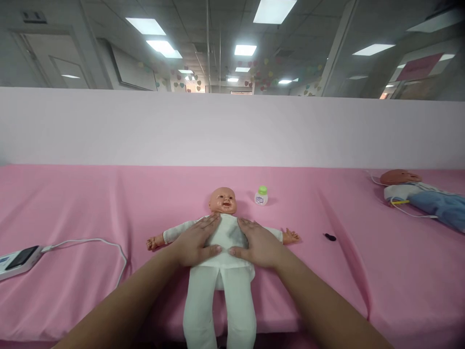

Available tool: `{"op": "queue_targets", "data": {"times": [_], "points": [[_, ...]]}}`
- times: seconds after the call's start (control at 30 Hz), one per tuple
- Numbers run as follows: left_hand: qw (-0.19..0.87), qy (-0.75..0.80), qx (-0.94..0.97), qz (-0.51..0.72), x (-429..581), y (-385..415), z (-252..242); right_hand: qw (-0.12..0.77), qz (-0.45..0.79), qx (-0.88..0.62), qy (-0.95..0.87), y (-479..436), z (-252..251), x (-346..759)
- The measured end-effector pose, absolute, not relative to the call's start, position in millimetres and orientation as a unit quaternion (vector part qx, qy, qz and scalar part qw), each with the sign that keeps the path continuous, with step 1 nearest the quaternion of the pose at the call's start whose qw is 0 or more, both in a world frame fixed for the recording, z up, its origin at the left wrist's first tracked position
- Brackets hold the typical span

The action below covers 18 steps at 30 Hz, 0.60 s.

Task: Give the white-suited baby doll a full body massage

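A baby doll [228, 228] in a white top and white trousers lies on its back, its head toward the wall and its arms spread to both sides. My left hand [199, 241] rests flat on the left side of the doll's chest, fingers stretched toward its shoulder. On the other side of the chest lies my right hand [258, 242], also flat with the fingers extended. The two thumbs point at each other over the belly with a small gap between them. The doll's legs reach over the near edge of the bed.
A pink sheet [301, 291] covers the surface. Beyond the doll's head stands a small bottle with a green cap [261, 196]. A small black item [330, 237] lies to the right. A white corded device [22, 261] is at left, a second doll in blue [436, 203] at far right.
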State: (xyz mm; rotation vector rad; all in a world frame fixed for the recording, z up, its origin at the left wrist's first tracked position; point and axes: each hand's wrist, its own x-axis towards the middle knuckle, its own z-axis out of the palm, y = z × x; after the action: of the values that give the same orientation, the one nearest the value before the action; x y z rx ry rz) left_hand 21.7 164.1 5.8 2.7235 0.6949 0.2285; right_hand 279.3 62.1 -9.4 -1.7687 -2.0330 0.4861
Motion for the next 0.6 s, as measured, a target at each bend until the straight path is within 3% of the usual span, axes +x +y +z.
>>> {"op": "queue_targets", "data": {"times": [0.13, 0.27, 0.37, 0.6], "points": [[0.18, 0.31, 0.925, 0.123, 15.6, 174.1, -4.5, 0.282, 0.145, -0.596, -0.738, 54.4, -5.0, 273.8], [0.196, 0.329, 0.912, 0.146, 16.9, 178.6, -11.3, 0.383, 0.195, -0.404, -0.807, 39.8, 3.5, 256.2], [0.196, 0.323, 0.913, 0.154, 18.3, 179.4, -13.5, 0.354, 0.239, -0.33, -0.842, 35.0, 5.7, 242.6], [0.186, 0.324, 0.918, 0.134, 18.9, 179.7, -13.8, 0.22, 0.193, -0.442, -0.848, 55.7, 2.7, 250.0]]}}
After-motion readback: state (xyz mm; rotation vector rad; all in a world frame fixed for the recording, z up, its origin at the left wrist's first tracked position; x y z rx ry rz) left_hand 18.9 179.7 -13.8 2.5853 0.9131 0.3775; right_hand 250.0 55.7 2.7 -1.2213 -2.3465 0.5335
